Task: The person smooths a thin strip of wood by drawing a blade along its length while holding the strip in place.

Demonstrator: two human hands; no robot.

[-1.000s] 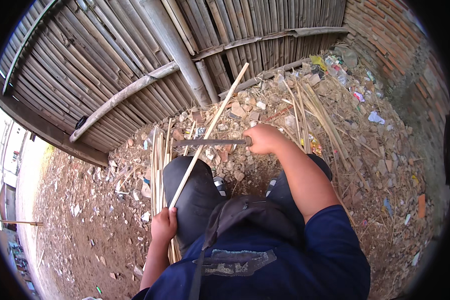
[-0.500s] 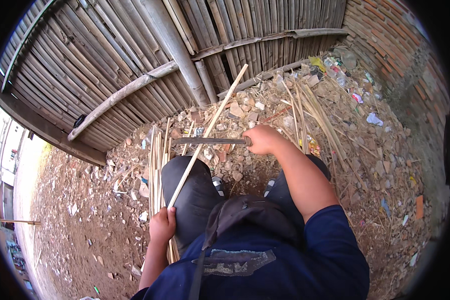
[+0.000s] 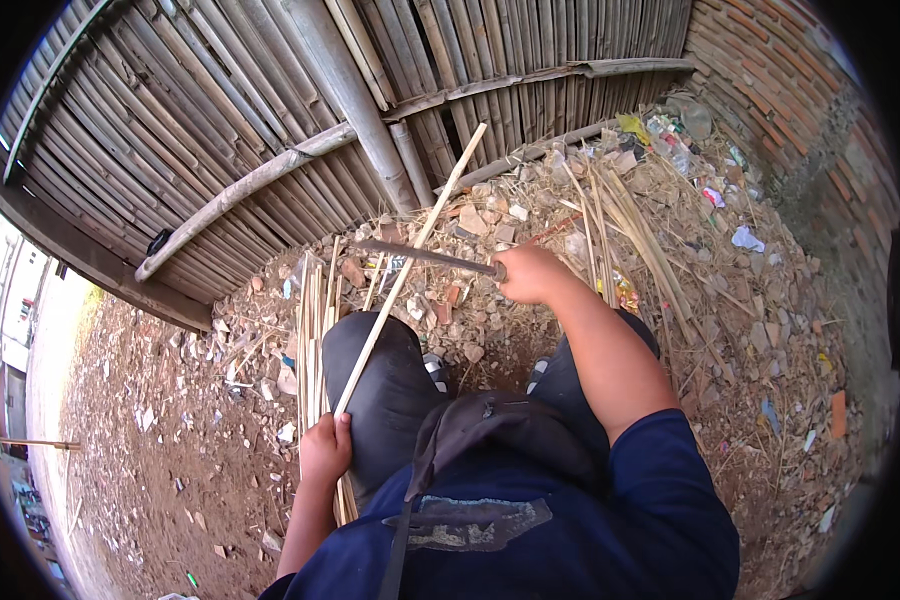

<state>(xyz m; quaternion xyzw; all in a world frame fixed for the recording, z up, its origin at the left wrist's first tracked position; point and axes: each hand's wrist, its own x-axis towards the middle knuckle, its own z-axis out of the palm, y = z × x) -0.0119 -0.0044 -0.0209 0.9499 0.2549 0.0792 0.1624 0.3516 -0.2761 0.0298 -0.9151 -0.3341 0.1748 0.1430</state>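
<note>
My left hand [image 3: 326, 447] is closed round the lower end of a long pale bamboo strip [image 3: 411, 262], by my left thigh. The strip slants up and away to the right, toward the bamboo wall. In my right hand [image 3: 526, 275] is the handle of a long dark machete [image 3: 430, 257]. Its blade points left and crosses the strip about midway; whether the two touch I cannot tell. A bundle of bamboo strips [image 3: 311, 345] lies along the outer side of my left leg.
More split bamboo strips [image 3: 642, 240] lie on the ground beyond my right knee. A bamboo wall [image 3: 220, 120] stands ahead, a brick wall [image 3: 800, 90] at the right. Stones, broken brick and litter [image 3: 748, 238] cover the dirt.
The machete's tip has swung up and away, so the blade now tilts instead of lying level. The strip's far end has shifted slightly left. My left hand stays in place.
</note>
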